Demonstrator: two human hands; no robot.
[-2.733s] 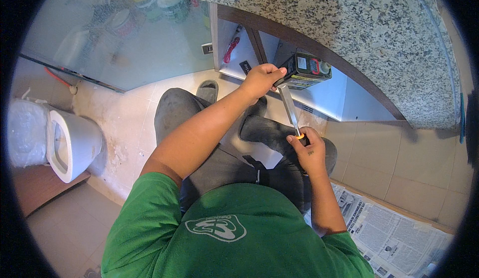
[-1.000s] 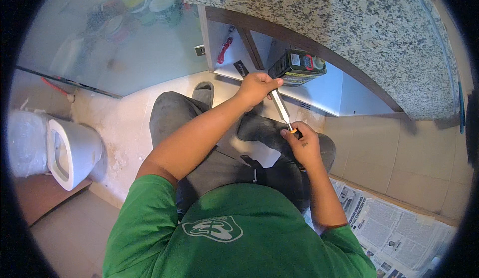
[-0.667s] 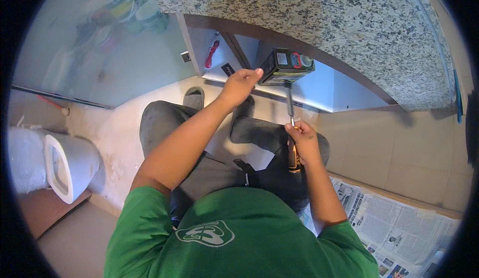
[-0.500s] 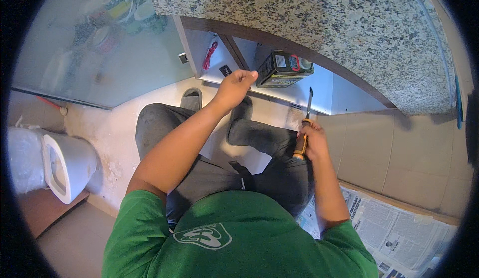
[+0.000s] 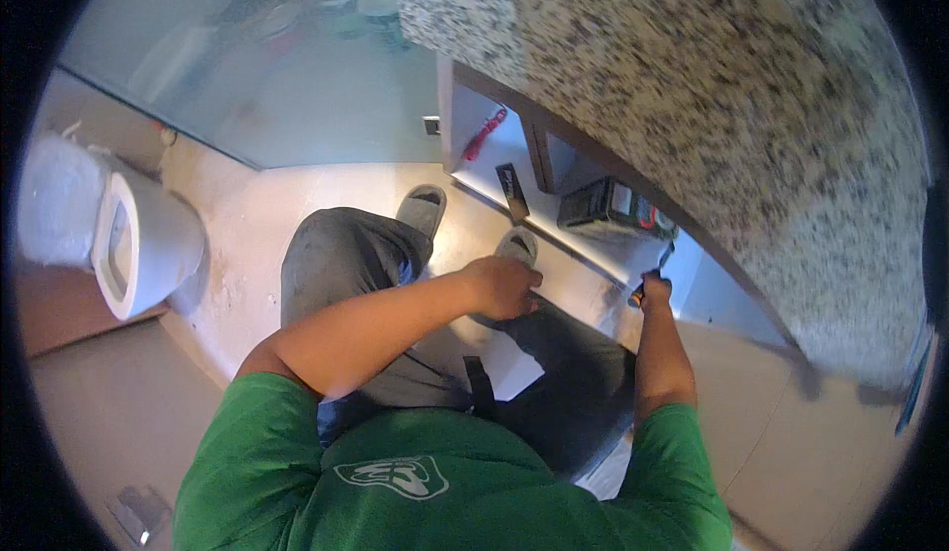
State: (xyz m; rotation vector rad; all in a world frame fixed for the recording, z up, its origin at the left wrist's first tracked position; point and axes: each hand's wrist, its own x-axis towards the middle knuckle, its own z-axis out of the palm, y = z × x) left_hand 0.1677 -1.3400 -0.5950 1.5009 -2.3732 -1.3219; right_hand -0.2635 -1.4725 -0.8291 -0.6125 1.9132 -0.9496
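The chisel [image 5: 637, 297] is held in the right hand [image 5: 655, 287], with the fingers wrapped around its handle, at the front of the low cabinet [image 5: 722, 294]. Its blade is pointed inside, near the dark tin [image 5: 603, 203]. The left hand [image 5: 502, 286] is held above the dark trousers [image 5: 573, 363], fingers curled (whether anything is pinched there cannot be told). A red cord [image 5: 484, 134] is seen left of the tin.

No wording is legible. Near, the green T-shirt [image 5: 494, 467] bears a white outlined emblem [image 5: 384, 472]; farther off, right of centre, the black can [image 5: 585, 207] carries a pale label [image 5: 622, 198], and the black strip [image 5: 512, 195] left of it shows faint, blurred marks.
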